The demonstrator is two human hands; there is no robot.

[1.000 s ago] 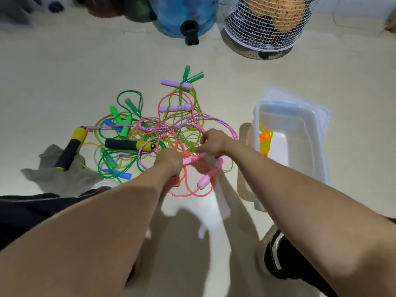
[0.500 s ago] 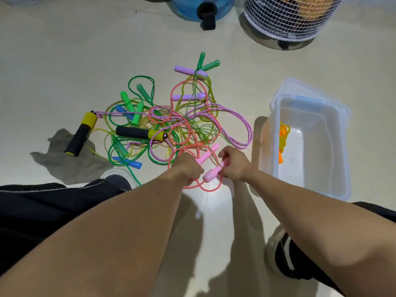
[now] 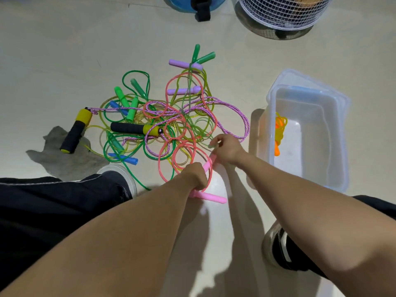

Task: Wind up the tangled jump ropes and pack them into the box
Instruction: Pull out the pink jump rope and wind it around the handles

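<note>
A tangle of jump ropes [image 3: 171,123] lies on the pale floor, with green, blue, purple and black-and-yellow handles. My left hand [image 3: 194,175] grips the pink rope's two handles; one pink handle [image 3: 211,198] sticks out below the fist. Just to the right, my right hand [image 3: 227,150] pinches the pink cord [image 3: 171,163] near the pile's edge. A clear plastic box [image 3: 340,133] stands on the right. An orange rope [image 3: 279,133] lies coiled inside it against the left wall.
A wire basket [image 3: 282,13] and a blue jug [image 3: 192,3] stand at the far edge. A grey cloth [image 3: 62,159] lies under the left black handle. My shoes [image 3: 120,179] [image 3: 280,249] flank the bare floor below my hands.
My left hand has pulled the pink handles toward me, out of the pile. My right hand has let go of the handle and moved up to the cord.
</note>
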